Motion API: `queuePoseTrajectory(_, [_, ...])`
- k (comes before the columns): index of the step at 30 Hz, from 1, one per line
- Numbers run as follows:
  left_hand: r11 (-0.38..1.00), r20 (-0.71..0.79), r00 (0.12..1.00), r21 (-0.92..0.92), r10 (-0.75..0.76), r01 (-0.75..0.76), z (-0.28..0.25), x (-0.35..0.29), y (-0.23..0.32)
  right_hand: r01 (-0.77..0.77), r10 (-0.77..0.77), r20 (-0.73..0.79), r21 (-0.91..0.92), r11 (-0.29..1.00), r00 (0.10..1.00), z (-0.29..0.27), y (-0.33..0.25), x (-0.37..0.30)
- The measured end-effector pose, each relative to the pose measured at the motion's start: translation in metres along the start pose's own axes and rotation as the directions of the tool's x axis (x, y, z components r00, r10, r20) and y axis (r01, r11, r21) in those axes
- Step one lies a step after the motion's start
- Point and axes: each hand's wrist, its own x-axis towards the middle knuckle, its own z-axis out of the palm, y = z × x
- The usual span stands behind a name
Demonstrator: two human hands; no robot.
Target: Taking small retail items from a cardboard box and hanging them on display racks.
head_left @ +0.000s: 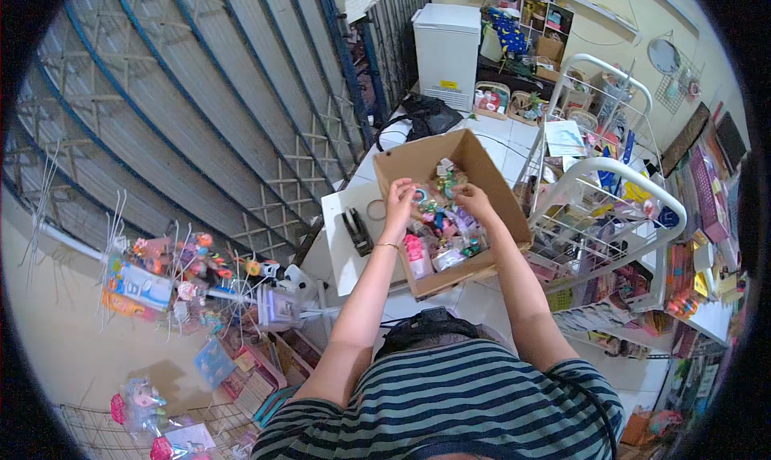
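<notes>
An open cardboard box (pixel 494 167) stands in front of me, filled with small colourful goods in clear wrapping. Over its left side my left hand (pixel 399 201) has its fingers closed in a pinch at a small clear plastic packet (pixel 421 195) with a round blue-and-white piece. My right hand (pixel 475 201) is over the right part of the box, fingers bent together; what they grip is too small to make out. Below the hands lie a pink packaged item (pixel 415 251), purple pieces and a whitish clear packet (pixel 448 258). Green and yellow bagged pieces (pixel 450 175) lie toward the far wall.
Left of the box, a white board (pixel 341 219) carries a black tool (pixel 356 231) and a tape roll (pixel 376 210). A white wire rack cart (pixel 598 211) full of goods stands close at right. Behind are a black bag (pixel 430 116) and white freezer (pixel 455 54); hanging toys (pixel 185 267) are at left.
</notes>
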Motion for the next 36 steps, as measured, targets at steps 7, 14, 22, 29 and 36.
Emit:
queuePoseTrajectory(7, [0.961,-0.046,0.960,-0.019,-0.278,0.277,0.021,0.066,-0.094,0.163,-0.115,0.124,-0.511,0.844,0.986,-0.013,0.036,0.039])
queuePoseTrajectory(14, [0.907,-0.177,0.897,0.046,-0.405,0.419,0.035,0.110,-0.170,0.127,-0.119,0.052,-0.576,0.807,0.992,0.006,0.058,0.072])
queuePoseTrajectory(22, [0.873,-0.355,0.934,0.470,0.052,0.130,-0.006,0.166,-0.256,0.229,-0.240,0.068,-0.624,0.747,0.968,0.043,0.028,0.094])
queuePoseTrajectory(29, [0.921,-0.313,0.944,0.328,-0.104,0.210,0.046,0.167,-0.230,0.265,-0.361,-0.172,-0.414,0.871,0.917,0.026,0.054,0.104])
queuePoseTrajectory(36, [0.938,-0.345,0.936,0.299,-0.064,0.175,0.046,0.160,-0.227,0.195,-0.269,-0.383,-0.222,0.955,0.884,0.026,0.040,0.099])
